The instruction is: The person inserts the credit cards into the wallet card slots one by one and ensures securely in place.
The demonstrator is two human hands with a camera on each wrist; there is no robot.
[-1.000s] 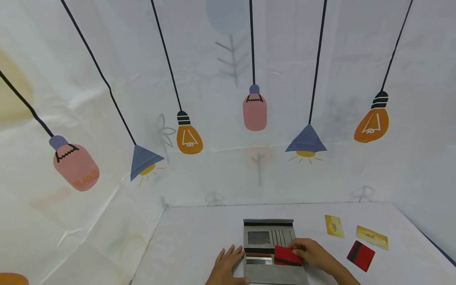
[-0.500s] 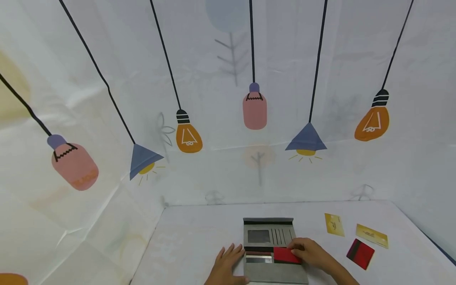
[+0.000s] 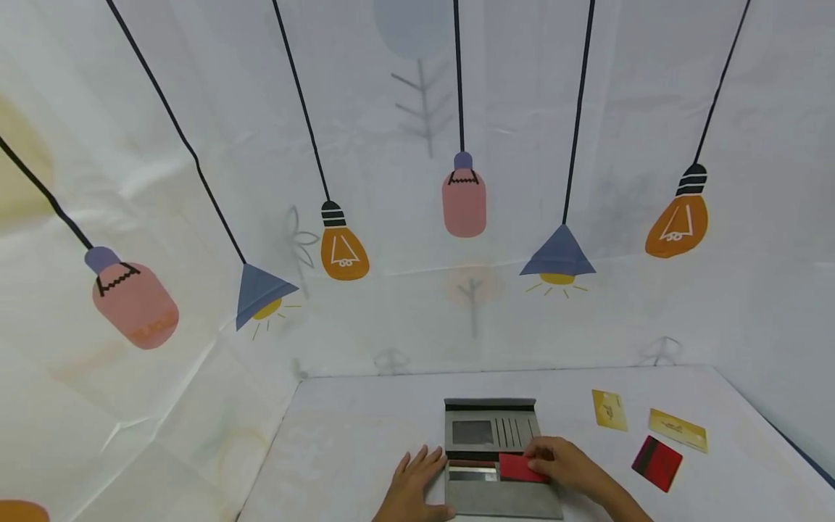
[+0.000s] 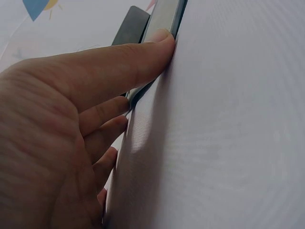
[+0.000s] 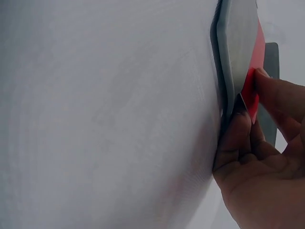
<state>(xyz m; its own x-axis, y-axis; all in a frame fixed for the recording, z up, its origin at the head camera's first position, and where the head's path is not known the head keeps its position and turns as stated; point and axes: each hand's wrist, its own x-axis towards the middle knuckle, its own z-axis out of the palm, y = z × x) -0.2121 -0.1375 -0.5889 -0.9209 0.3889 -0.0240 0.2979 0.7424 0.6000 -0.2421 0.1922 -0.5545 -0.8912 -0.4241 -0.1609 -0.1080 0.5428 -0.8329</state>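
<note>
A grey wallet (image 3: 502, 500) lies unfolded, with a window and narrow card slots on its far half and another window on its near half. My right hand (image 3: 570, 467) pinches a red card (image 3: 512, 466) between thumb and fingers. The card's lower edge is hidden at the pocket of the near half. In the right wrist view the red card (image 5: 251, 90) stands against the wallet's edge (image 5: 236, 43). My left hand (image 3: 414, 486) rests with spread fingers along the wallet's left side. Its thumb (image 4: 159, 40) lies on the wallet's near corner.
Two yellow cards (image 3: 609, 410) (image 3: 678, 430) and another red card (image 3: 657, 464) with a dark stripe lie on the white table (image 3: 352, 420) to the right. Behind the table rises a white sheet (image 3: 404, 312) printed with hanging lamps.
The held red card has slid down a little into the near half's pocket; its dark stripe, visible earlier, is now hidden. The left hand stays where it was.
</note>
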